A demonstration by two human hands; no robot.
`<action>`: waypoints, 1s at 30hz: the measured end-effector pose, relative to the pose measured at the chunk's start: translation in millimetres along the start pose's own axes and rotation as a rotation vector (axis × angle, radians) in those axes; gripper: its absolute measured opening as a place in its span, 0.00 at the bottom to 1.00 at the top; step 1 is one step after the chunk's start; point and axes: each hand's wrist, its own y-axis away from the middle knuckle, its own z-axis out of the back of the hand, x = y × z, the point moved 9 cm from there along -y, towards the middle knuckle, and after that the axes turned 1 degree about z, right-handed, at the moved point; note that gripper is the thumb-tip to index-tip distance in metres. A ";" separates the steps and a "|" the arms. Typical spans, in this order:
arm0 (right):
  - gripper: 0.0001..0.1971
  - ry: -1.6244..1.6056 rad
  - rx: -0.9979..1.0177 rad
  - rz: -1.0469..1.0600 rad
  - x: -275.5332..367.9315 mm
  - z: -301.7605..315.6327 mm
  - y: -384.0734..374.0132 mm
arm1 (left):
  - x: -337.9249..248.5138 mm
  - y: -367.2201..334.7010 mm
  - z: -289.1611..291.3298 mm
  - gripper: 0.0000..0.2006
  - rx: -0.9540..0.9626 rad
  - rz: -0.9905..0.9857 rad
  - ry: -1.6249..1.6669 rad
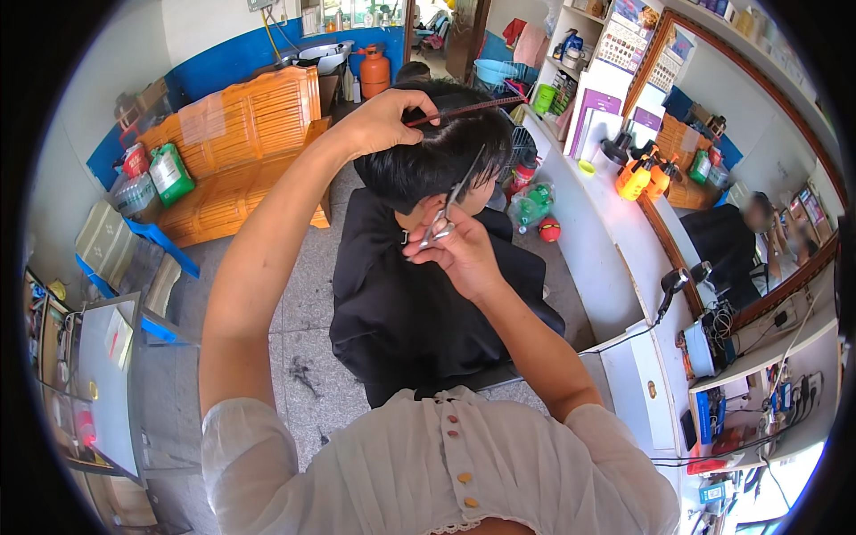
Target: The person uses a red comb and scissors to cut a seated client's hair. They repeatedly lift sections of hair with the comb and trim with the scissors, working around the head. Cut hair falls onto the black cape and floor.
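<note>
A person with short dark hair (388, 169) sits before me, draped in a black cape (419, 312). Above the top of the head, my left hand (388, 120) is closed on a thin reddish comb (477, 109), which lies across the hair and points right. Beside the person's ear, my right hand (461, 254) grips a pair of metal scissors (457, 189) by the finger rings. Their blades point up along the side of the head, close to the hair. Whether any hair lies between the blades is too small to tell.
A counter (615, 241) with orange spray bottles (635, 178) and a hair dryer (675, 281) runs along the right, under a framed mirror (740, 160). At left stand a wooden bench (241, 169) and a glass-topped cabinet (111, 383). Cut hair (303, 374) lies on the floor.
</note>
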 end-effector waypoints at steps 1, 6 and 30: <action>0.08 -0.019 -0.003 -0.010 -0.5 5.1 3.0 | -1.2 0.3 -0.4 0.12 -0.002 -0.005 0.020; 0.08 -0.124 0.005 0.014 -5.9 -0.2 16.6 | 0.1 0.1 -2.1 0.12 -0.006 -0.015 0.055; 0.10 -0.319 -0.011 0.062 15.5 38.3 13.4 | -1.9 -0.9 -8.2 0.12 0.017 0.078 0.062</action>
